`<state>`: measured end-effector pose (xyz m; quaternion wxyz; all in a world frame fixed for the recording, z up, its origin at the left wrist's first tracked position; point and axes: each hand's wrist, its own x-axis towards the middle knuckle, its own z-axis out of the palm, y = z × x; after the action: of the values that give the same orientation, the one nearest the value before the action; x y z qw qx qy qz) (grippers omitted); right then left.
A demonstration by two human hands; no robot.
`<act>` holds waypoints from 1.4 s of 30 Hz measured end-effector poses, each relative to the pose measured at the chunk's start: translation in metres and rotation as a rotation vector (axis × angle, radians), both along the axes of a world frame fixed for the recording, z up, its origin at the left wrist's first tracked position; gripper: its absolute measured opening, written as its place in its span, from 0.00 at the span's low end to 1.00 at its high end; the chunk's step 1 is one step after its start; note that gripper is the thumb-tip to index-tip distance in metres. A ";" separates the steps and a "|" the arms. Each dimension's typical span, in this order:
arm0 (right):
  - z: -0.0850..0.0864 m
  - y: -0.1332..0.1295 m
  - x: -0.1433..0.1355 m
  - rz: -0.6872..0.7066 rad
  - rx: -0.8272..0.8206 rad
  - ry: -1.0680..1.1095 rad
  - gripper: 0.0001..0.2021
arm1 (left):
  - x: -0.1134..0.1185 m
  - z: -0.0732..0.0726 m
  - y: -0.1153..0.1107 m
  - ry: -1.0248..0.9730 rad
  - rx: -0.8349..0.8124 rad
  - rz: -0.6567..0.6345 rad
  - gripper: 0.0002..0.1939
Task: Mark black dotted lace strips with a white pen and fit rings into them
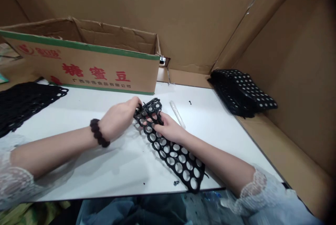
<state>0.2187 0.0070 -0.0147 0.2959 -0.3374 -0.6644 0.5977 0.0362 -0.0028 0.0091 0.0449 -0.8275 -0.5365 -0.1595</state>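
Two hands (118, 118) (170, 127) on perforated black sheet (168, 155)

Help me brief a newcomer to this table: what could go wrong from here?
The black mesh might tear where the left hand and right hand grip it, since its strands look thin. Its near end reaches the edge of the table and could slip over. The pale stick lies close to the right hand and might get knocked.
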 end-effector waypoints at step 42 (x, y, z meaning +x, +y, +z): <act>-0.002 -0.002 0.002 0.031 -0.093 0.039 0.06 | 0.011 0.037 0.028 0.020 0.091 0.217 0.14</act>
<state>0.2208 0.0050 -0.0162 0.2831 -0.3288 -0.6352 0.6390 0.0472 0.0250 0.0457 0.1049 -0.7633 -0.6145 -0.1697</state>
